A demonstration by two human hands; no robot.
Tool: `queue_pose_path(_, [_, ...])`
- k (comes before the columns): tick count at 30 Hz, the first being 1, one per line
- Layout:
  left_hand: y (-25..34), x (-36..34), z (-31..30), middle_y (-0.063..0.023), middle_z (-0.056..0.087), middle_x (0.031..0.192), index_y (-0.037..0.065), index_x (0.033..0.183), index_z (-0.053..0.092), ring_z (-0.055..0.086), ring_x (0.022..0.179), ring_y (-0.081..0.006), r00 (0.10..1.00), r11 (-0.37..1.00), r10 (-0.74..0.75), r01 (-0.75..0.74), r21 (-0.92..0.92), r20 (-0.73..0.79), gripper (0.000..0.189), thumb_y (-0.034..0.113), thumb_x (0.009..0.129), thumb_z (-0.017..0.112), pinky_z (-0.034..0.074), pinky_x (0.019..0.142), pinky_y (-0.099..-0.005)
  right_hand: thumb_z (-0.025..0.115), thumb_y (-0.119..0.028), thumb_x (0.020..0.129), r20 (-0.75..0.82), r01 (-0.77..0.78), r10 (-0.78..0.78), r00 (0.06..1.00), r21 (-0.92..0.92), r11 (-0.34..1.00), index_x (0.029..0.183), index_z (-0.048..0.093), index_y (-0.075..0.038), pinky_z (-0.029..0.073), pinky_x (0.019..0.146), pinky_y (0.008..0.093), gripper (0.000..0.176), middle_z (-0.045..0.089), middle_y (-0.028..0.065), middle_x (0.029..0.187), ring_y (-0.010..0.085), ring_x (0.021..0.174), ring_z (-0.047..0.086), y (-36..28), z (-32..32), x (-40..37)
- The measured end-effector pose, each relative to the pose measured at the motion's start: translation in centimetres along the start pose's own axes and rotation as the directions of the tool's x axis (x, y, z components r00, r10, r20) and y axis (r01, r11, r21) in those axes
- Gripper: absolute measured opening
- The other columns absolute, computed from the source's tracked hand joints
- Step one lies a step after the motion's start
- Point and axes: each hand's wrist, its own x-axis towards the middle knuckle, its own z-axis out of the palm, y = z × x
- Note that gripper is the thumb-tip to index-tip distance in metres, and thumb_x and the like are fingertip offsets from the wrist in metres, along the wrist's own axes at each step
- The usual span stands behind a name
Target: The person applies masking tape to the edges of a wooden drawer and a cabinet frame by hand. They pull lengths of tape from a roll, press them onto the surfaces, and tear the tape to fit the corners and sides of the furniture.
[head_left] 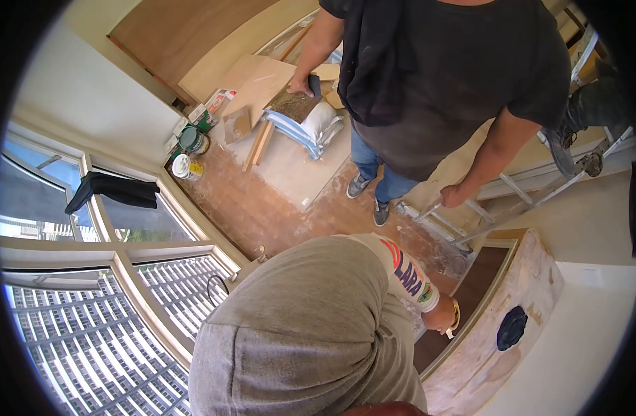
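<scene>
A grey shirt [290, 333] fills the lower middle, with a T-shaped seam at the shoulder. From it reaches an arm in a white printed sleeve [401, 267], which I take as my left arm. My left hand [437, 317] is at the edge of the brown recess, fingers curled. A curved yellow thing [457, 315] shows at its far side, too small to name. The pale patched panel [477, 353] with a dark round patch [512, 328] is beside it. My right hand is not in view.
A person in a black shirt [457, 83] stands ahead, one hand by a metal ladder [498, 211], the other over an open bag [297, 107]. Paint buckets [187, 168] stand by the wall. A board [318, 166] covers part of the floor. Windows [82, 326] line the left.
</scene>
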Motion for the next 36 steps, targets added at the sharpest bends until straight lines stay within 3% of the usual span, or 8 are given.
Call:
queue_pose_path(5, [-0.4, -0.2, -0.3, 0.0047, 0.076, 0.096, 0.027, 0.100, 0.080, 0.071, 0.099, -0.0206, 1.000, 1.000, -0.006, 0.006, 0.028, 0.025, 0.022, 0.023, 0.088, 0.062, 0.041, 0.100, -0.0606, 0.054, -0.065, 0.092, 0.006, 0.011, -0.011, 1.000, -0.003, 1.000, 0.135, 0.049, 0.017, 0.053, 0.098, 0.0535, 0.093, 0.056, 0.0371, 0.132, 0.0479, 0.115, 0.060, -0.5, 0.2, 0.0])
queue_pose_path(11, [-1.0, -1.1, -0.9, 0.0033, 0.076, 0.096, 0.024, 0.099, 0.080, 0.071, 0.096, -0.0216, 0.998, 1.000, -0.027, 0.026, -0.011, -0.055, 0.021, 0.023, 0.085, 0.064, 0.041, 0.100, -0.0609, 0.053, -0.064, 0.092, 0.014, 0.034, -0.034, 0.999, 0.008, 0.999, 0.136, 0.049, 0.017, 0.053, 0.098, 0.0535, 0.092, 0.056, 0.0368, 0.132, 0.0477, 0.115, 0.060, -0.9, 0.5, 0.1])
queue_pose_path(14, [-0.5, -1.8, -1.9, 0.0028, 0.076, 0.096, 0.023, 0.099, 0.080, 0.071, 0.095, -0.0227, 0.997, 0.999, -0.037, 0.040, 0.036, -0.061, 0.021, 0.023, 0.084, 0.065, 0.043, 0.095, -0.0585, 0.053, -0.064, 0.093, 0.016, 0.043, -0.044, 0.999, 0.011, 0.999, 0.136, 0.049, 0.016, 0.053, 0.098, 0.0534, 0.091, 0.056, 0.0366, 0.132, 0.0476, 0.114, 0.060, -0.9, 0.5, 0.2])
queue_pose_path(20, [-2.0, -1.0, -0.1, 0.0010, 0.076, 0.094, 0.023, 0.098, 0.079, 0.071, 0.094, -0.0251, 0.998, 0.996, -0.030, 0.025, -0.086, -0.056, 0.022, 0.021, 0.083, 0.064, 0.045, 0.085, -0.0533, 0.053, -0.063, 0.093, 0.017, 0.050, -0.051, 0.999, 0.018, 0.999, 0.136, 0.050, 0.016, 0.053, 0.098, 0.0534, 0.090, 0.056, 0.0363, 0.133, 0.0473, 0.114, 0.060, -0.8, 0.4, 0.1])
queue_pose_path(23, [-0.9, -2.0, -1.6, 0.0002, 0.076, 0.092, 0.023, 0.097, 0.080, 0.071, 0.094, -0.0256, 0.999, 0.998, -0.039, 0.041, 0.040, -0.038, 0.021, 0.021, 0.084, 0.063, 0.045, 0.084, -0.0530, 0.053, -0.063, 0.093, 0.018, 0.053, -0.054, 0.998, 0.018, 0.998, 0.136, 0.050, 0.015, 0.053, 0.097, 0.0534, 0.089, 0.056, 0.0361, 0.133, 0.0472, 0.114, 0.060, -0.7, 0.3, -0.1])
queue_pose_path(36, [-0.6, -0.9, 1.1, -0.0016, 0.076, 0.091, 0.024, 0.098, 0.080, 0.071, 0.094, -0.0272, 0.998, 0.998, -0.040, 0.037, -0.055, -0.053, 0.020, 0.022, 0.085, 0.065, 0.047, 0.084, -0.0533, 0.053, -0.061, 0.094, -0.001, 0.025, -0.025, 1.000, 0.077, 0.997, 0.137, 0.050, 0.014, 0.054, 0.097, 0.0533, 0.087, 0.057, 0.0355, 0.133, 0.0466, 0.114, 0.060, 2.3, -1.0, -0.2])
